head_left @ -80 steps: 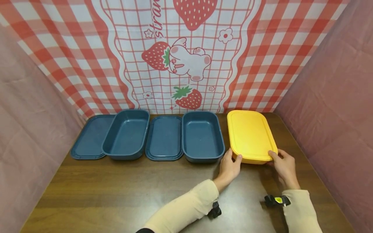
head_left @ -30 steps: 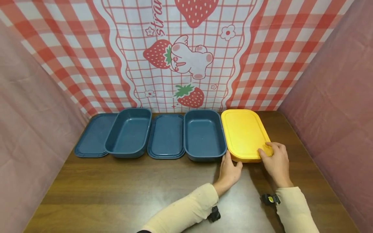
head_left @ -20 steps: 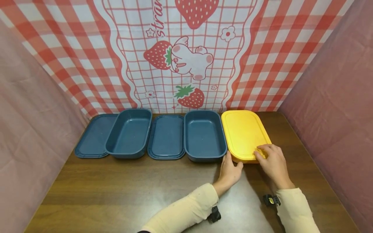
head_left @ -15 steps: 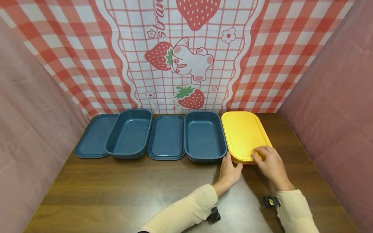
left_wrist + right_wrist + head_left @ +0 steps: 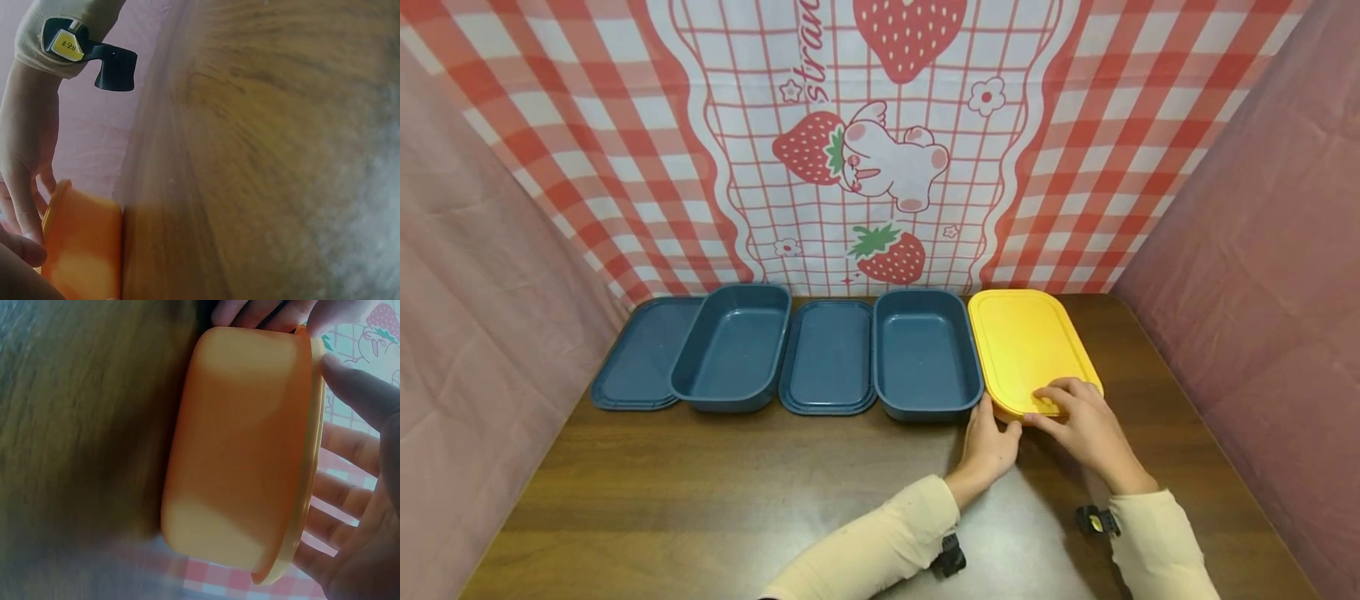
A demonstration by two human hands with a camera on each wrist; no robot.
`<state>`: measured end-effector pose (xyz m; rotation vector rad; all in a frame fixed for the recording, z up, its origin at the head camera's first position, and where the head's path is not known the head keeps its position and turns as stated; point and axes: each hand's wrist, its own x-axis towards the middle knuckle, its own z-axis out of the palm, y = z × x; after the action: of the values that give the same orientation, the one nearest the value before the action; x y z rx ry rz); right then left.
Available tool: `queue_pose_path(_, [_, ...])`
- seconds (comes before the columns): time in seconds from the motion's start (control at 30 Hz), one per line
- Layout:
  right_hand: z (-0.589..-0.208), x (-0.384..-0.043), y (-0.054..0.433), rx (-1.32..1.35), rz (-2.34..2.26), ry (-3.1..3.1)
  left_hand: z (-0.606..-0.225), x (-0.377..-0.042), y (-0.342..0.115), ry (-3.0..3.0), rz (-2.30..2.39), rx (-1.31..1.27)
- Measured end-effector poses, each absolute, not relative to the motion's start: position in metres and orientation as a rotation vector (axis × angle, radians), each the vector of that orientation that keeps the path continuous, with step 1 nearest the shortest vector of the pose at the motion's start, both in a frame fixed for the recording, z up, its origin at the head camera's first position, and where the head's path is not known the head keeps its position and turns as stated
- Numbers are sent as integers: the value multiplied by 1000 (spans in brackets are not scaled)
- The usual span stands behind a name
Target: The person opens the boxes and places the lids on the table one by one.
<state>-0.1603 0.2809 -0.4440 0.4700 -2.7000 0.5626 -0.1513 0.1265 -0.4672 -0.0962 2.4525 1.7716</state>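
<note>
A yellow lidded food container [image 5: 1026,346] stands on the table at the right end of a row. My left hand [image 5: 988,446] holds its front left corner, fingers along the left wall and thumb at the front. My right hand [image 5: 1086,429] lies over the front part of the yellow lid [image 5: 1022,333]; its extended fingers rest on top, and the thumb touches the front rim. In the right wrist view the container's front wall [image 5: 240,450] looks orange, and the right fingers [image 5: 340,490] spread on the lid. The left wrist view catches the container's wall [image 5: 84,244] beside both hands.
Left of the yellow container stands an open blue container [image 5: 925,358]. Beyond it lie a blue lid [image 5: 829,358], a second open blue container [image 5: 733,350] and another blue lid [image 5: 643,354], partly hidden. A checkered strawberry cloth [image 5: 880,150] hangs behind the wooden table [image 5: 715,500].
The yellow container has moved left, up beside the blue container. My right hand has slid left along the lid's front edge from the right corner. My left hand stays at the left corner.
</note>
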Motion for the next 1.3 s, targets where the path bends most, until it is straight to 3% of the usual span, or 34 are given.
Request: queue_pose_path(1.3, [-442, -161, 271, 602, 460, -2586, -466, -153, 123, 2455, 1753, -80])
